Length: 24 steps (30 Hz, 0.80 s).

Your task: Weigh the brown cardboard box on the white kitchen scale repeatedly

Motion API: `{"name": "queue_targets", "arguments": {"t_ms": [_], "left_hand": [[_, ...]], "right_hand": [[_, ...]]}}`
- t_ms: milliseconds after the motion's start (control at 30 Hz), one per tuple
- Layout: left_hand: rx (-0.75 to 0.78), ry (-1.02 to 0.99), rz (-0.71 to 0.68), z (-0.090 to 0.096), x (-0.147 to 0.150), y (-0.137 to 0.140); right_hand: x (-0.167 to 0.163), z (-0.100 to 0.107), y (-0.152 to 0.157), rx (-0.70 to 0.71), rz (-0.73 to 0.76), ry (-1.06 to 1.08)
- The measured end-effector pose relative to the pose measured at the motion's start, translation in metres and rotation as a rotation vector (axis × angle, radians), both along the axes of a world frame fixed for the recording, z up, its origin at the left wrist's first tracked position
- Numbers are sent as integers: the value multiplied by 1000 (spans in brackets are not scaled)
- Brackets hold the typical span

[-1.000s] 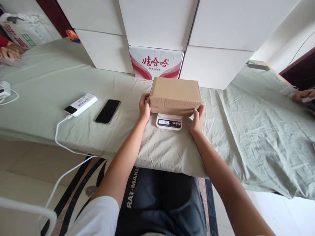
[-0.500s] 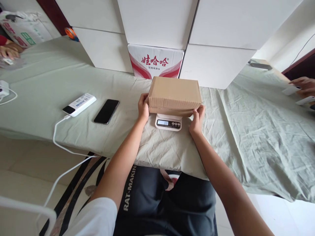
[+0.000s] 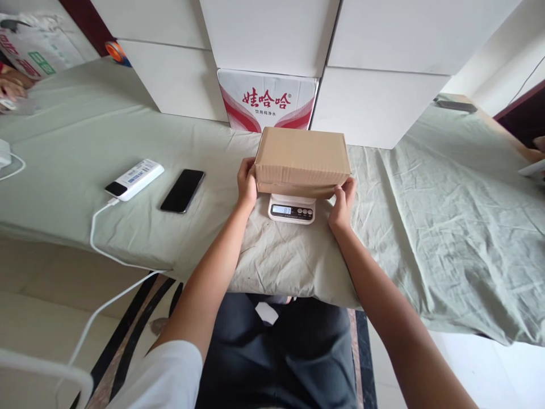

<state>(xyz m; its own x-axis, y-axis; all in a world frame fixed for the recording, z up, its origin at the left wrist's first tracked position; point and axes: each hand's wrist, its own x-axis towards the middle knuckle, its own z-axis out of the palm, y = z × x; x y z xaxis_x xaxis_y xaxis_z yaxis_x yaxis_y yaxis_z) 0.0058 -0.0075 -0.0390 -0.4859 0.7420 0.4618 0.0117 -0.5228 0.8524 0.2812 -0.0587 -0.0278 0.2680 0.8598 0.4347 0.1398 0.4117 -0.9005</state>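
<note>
A closed brown cardboard box [image 3: 303, 153] rests on a small white digital scale [image 3: 292, 219], covering most of its top. The scale's front panel, with a lit display and round buttons, sticks out below the box; its digits look like 87. My left hand [image 3: 247, 183] grips the box's left side, with some fingers hidden behind it. At the lower right corner my right hand [image 3: 343, 203] holds the box, the thumb on its front face and the fingers along its side.
Left of the box lie a black phone [image 3: 183, 191] and a white power bank [image 3: 135, 180] with a cable. White cartons [image 3: 370, 108] stack behind, with a printed carton [image 3: 267, 99] among them. Other people's hands show at the far left [image 3: 12, 88] and right edges.
The scale's digits go from about 88 to about 87. Both hands keep their hold on the box. My view has shifted slightly, and the person's hand at right is now mostly out of frame.
</note>
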Motion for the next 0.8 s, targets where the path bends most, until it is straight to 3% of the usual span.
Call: {"name": "queue_targets", "arguments": {"t_ms": [433,800], "left_hand": [[-19,63,-17,-8,-6,2],[-62,-49,-205,-2,6,-7]], "right_hand": [[-1,-4,3,20,14,7],[3,6,2,87,191,15]]}}
